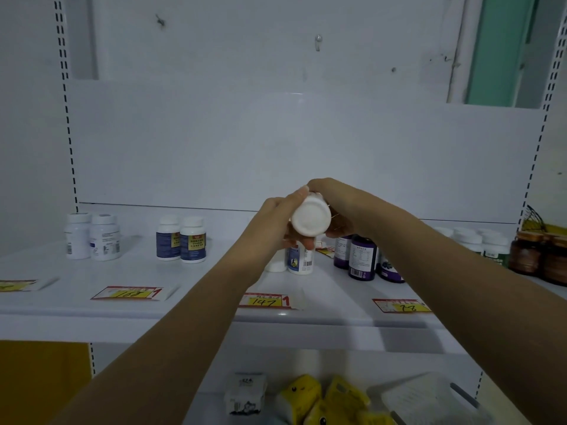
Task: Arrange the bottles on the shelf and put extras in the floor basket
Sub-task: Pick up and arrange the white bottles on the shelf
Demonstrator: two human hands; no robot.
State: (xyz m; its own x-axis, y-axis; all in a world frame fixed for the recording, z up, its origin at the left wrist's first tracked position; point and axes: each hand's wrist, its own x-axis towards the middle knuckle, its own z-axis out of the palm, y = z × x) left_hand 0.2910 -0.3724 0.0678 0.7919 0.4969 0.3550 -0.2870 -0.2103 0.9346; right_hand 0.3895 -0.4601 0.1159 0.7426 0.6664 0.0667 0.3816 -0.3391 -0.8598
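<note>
Left hand (273, 223) and right hand (340, 207) both grip white bottle (310, 216) mid-frame, long axis pointing outward; shelf (184, 305) directly below.

Body of white bottle (310, 217) hidden behind its round end, amber jars (537, 256) cut by right edge, price tag (17, 285) cut at left.

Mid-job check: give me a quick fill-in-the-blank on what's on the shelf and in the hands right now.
The bottle, gripped by the left hand and right hand, shows a ___ end to the camera.
The price tag below it reads ___.
The amber jars stand at the far ___ end of the shelf.
Missing: white; 147; right.
</note>
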